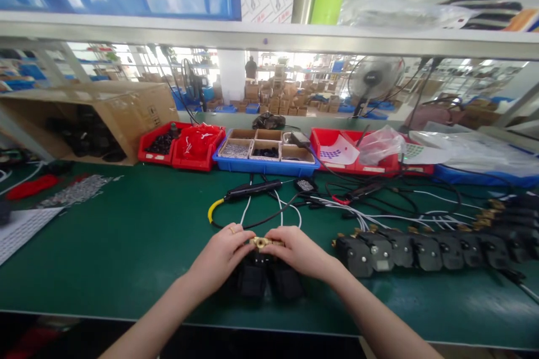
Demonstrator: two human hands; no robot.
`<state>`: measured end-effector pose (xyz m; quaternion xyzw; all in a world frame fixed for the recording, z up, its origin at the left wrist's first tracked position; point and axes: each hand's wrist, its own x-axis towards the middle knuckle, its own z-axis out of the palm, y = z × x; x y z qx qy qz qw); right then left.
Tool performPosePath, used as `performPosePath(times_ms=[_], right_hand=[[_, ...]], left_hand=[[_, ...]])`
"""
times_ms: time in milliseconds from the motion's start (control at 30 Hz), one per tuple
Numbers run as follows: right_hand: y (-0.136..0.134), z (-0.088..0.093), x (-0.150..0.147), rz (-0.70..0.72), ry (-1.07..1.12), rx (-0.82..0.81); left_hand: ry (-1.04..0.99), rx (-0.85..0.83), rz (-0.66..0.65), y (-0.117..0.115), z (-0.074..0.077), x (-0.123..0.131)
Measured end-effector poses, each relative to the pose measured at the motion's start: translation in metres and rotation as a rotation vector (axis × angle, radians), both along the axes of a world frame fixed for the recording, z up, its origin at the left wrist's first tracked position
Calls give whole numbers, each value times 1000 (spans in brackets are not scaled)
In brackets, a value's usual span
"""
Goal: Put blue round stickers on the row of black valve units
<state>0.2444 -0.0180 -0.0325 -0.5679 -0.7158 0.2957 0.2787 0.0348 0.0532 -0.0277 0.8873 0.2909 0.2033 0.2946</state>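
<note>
Near the front of the green bench, my left hand (pixel 225 249) and my right hand (pixel 297 249) meet over a small brass valve fitting (pixel 261 243). Fingers and thumb of each hand are closed on it, the left at its left end and the right at its right end. Right under the fitting are two black boxy units (pixel 251 280), side by side and partly hidden by the hands. A black electric screwdriver (pixel 252 190) with a yellow-sleeved cable lies just behind the hands.
On the right stands a row of black units (pixel 400 252) with brass fittings and white cables. Red bins (pixel 199 160) and a blue tray (pixel 269 165) of small parts line the back. A cardboard box (pixel 143 118) sits at left, near scattered screws (pixel 78 193).
</note>
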Motion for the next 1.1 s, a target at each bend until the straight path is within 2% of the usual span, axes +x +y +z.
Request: performPosePath(times_ms=[100, 300, 433, 533, 667, 733, 800, 900, 1000, 1100], right_hand=[[15, -7, 5, -61, 133, -105], [42, -18, 10, -157, 287, -158], [52, -21, 10, -204, 242, -247], [63, -25, 10, -256, 174, -315], [73, -24, 12, -408, 113, -235], [66, -20, 15, -477, 127, -126], [48, -13, 18, -505, 170, -6], [6, -6, 19, -421, 239, 124], [-30, -8, 18, -229, 208, 130], [-44, -16, 15, -205, 94, 95]], left_hand=[[53, -206, 26, 16, 2, 13], [40, -294, 81, 43, 1, 25], [81, -437, 30, 58, -2, 27], [131, -510, 72, 73, -10, 31], [71, -511, 165, 86, -12, 33], [-22, -453, 212, 81, -5, 27], [-101, -399, 238, 67, 5, 14], [-140, -339, 181, 37, 13, -11], [-97, -119, 41, 16, 4, -31], [-29, 93, 62, 11, -11, -34]])
